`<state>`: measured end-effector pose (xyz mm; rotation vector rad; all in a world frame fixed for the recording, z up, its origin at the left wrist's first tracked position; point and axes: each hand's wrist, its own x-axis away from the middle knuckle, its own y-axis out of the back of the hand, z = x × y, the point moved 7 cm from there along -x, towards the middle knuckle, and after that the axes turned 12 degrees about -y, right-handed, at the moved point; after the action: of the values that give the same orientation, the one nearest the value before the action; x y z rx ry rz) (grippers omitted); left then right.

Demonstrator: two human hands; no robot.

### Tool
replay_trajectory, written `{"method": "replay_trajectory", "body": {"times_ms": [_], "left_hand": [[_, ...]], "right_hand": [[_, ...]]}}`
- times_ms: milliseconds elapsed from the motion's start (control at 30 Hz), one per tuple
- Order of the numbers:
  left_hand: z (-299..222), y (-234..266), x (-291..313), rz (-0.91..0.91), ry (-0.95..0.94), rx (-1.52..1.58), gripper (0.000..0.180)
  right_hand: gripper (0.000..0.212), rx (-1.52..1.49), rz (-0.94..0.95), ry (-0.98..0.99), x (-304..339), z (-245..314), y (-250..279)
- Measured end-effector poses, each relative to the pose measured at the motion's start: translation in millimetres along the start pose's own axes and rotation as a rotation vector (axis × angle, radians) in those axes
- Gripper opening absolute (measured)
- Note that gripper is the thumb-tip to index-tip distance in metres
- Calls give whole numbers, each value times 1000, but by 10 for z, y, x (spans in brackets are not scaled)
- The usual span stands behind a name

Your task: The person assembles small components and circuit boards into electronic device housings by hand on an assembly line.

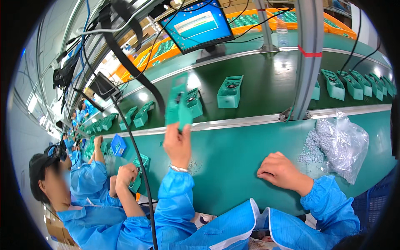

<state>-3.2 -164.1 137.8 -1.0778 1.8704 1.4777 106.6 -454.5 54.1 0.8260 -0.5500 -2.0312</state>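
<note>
My left hand (178, 146) is raised at the near edge of the conveyor, its fingers closed on a green plastic housing (178, 102) that is smeared by motion. Just behind that piece, another green housing (194, 103) stands on the dark green belt. My right hand (281, 171) rests over the green worktable (233, 166) with curled fingers pressed together; whether anything small is in them is hidden. To its right lies a pile of small grey parts (314, 143), spilling from a clear plastic bag (348, 146).
More green housings (230, 92) line the conveyor (266, 83). A metal post (308, 62) rises at its near rail, and a monitor (198, 25) stands beyond. A black cable (135, 154) hangs at left, near a co-worker's hand (126, 175) and a blue bin (118, 145).
</note>
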Motion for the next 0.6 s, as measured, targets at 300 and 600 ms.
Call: {"method": "replay_trajectory", "body": {"times_ms": [300, 600], "left_hand": [[1695, -375, -291, 52, 144, -535, 37], [1791, -1062, -361, 353, 249, -530, 45]], "right_hand": [[9, -2, -5, 44, -3, -23, -69], [7, -25, 21, 7, -14, -88, -68]]}}
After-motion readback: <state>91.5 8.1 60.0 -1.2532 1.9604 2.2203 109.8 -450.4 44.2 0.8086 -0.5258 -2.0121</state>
